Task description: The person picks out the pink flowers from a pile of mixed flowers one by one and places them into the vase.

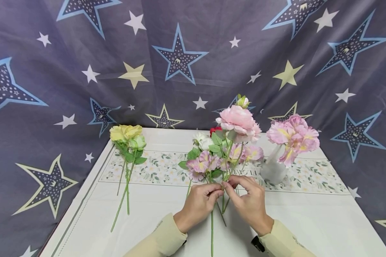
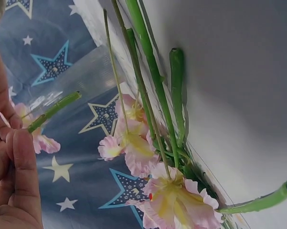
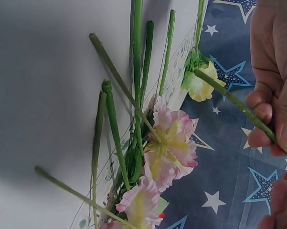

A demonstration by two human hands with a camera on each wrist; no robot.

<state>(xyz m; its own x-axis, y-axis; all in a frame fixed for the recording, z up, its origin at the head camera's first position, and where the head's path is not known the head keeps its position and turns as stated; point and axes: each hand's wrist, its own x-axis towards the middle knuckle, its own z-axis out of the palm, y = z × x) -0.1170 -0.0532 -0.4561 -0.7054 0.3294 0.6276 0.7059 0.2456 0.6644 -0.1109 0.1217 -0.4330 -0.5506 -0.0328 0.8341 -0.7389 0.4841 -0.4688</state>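
Observation:
A pink artificial peony (image 1: 238, 119) with a small bud above it stands upright between my hands in the head view. My left hand (image 1: 197, 201) pinches its green stem (image 2: 55, 112) between thumb and fingers, and the cut end sticks out below. Thumb and forefinger of my right hand (image 1: 249, 201) meet on the stem right beside the left fingertips. In the right wrist view, the left hand (image 3: 277, 81) grips the stem above the right hand (image 3: 282, 202). Below and behind the hands lie pink-and-yellow flowers (image 1: 204, 162), white flowers (image 1: 206, 142) and a partly hidden red flower (image 1: 214, 130).
At the right stands a translucent vase (image 1: 273, 169) holding pink-and-yellow flowers (image 1: 294, 137). Yellow flowers (image 1: 125, 132) and a pale green one (image 1: 137, 142) lie at the left, stems toward me. A printed leaf band crosses the white table (image 1: 161, 203), with a star-patterned curtain (image 1: 180, 96) behind.

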